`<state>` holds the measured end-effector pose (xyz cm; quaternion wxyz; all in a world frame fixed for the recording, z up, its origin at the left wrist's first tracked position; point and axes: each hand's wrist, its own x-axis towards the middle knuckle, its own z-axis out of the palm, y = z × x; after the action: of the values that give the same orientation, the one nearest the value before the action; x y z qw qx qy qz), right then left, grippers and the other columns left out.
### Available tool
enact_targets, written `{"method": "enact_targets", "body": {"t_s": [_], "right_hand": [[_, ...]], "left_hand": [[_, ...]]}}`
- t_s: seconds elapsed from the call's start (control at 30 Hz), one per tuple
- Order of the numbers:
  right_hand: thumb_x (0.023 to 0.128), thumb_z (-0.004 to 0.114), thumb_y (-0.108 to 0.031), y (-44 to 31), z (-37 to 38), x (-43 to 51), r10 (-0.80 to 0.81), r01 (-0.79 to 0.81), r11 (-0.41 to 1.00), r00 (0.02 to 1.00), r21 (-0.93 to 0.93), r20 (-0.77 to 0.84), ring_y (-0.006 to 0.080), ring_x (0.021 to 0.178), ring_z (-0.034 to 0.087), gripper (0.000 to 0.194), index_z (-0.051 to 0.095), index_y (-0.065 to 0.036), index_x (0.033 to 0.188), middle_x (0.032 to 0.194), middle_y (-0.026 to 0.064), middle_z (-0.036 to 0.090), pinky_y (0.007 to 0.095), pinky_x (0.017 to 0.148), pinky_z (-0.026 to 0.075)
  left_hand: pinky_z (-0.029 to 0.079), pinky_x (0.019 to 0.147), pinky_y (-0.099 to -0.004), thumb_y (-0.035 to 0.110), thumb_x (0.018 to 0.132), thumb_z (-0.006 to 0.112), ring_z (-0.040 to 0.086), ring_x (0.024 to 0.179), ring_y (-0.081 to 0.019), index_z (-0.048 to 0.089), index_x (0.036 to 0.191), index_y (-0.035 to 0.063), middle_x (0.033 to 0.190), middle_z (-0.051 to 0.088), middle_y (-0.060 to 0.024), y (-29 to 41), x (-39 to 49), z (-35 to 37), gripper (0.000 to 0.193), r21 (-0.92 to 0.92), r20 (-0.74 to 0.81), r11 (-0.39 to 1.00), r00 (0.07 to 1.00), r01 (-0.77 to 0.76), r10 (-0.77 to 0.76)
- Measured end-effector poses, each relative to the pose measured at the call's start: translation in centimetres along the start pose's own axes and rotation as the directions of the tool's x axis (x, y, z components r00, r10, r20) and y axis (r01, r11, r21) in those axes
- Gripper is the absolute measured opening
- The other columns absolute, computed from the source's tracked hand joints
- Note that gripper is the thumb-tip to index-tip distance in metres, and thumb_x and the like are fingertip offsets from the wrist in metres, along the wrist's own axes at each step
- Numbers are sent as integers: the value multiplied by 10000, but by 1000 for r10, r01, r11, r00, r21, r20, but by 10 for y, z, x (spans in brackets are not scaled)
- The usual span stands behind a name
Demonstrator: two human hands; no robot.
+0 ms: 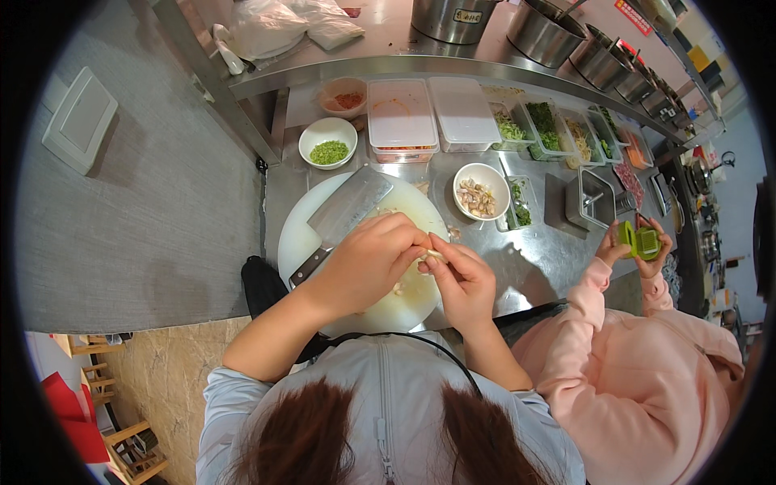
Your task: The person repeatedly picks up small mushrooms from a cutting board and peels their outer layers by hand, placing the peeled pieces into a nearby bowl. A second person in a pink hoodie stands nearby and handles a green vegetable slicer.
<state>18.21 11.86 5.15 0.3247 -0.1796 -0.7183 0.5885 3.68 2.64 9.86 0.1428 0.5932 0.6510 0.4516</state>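
Between the fingertips of my left hand (379,257) and my right hand (464,276) is a pale garlic clove (433,255). Both hands pinch it above a round white cutting board (418,303). A cleaver (351,203) lies flat on the board's left side, its dark handle toward me. Small garlic pieces (398,289) and skins are scattered on the board, partly hidden under my hands. Beyond my right hand, a white bowl (459,209) holds several unpeeled garlic cloves (476,197).
A bowl of chopped green onion (328,152) stands behind the board, near lidded plastic containers (403,115). Right of the garlic sits a small tub of herbs (520,203), then a steel container (589,197). A co-worker's hands (615,245) hold a green kitchen gadget (642,241). Steel pots (454,21) line the shelf.
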Motion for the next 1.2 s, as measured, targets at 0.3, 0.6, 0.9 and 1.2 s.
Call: {"method": "enact_targets", "body": {"t_s": [0.3,0.6,0.9,1.2], "right_hand": [[869,606,13,3,2,1,-9,9,997,1000,82,4,143,784,660,286,628,18,1155,949,116,660,234,688,517],[894,549,42,20,-6,-3,124,-166,812,986,559,113,175,857,655,375,526,34,1269,1025,138,643,286,779,539],[893,542,56,14,-9,1,-47,-74,839,977,539,207,202,892,651,432,463,45,1317,1061,158,635,297,795,541],[901,553,2,25,-7,4,-41,-263,589,935,764,353,176,792,615,436,459,16,1326,1011,144,626,317,752,536]], "left_hand": [[458,737,-384,32,842,581,562,813,-311,562,867,4,834,563,-121,-1,2,-4,43,-22,21,1000,1000,-16,16],[457,721,-324,26,896,532,556,775,-241,555,921,-11,861,548,-104,0,1,-6,51,-206,2,978,1000,24,-24],[438,691,-297,69,891,581,539,768,-188,575,911,15,828,569,-76,6,1,-14,58,-313,177,943,982,114,-60],[440,733,-327,31,897,531,549,789,-219,541,865,9,814,572,-80,3,0,-9,40,-331,169,934,982,134,-81]]}}
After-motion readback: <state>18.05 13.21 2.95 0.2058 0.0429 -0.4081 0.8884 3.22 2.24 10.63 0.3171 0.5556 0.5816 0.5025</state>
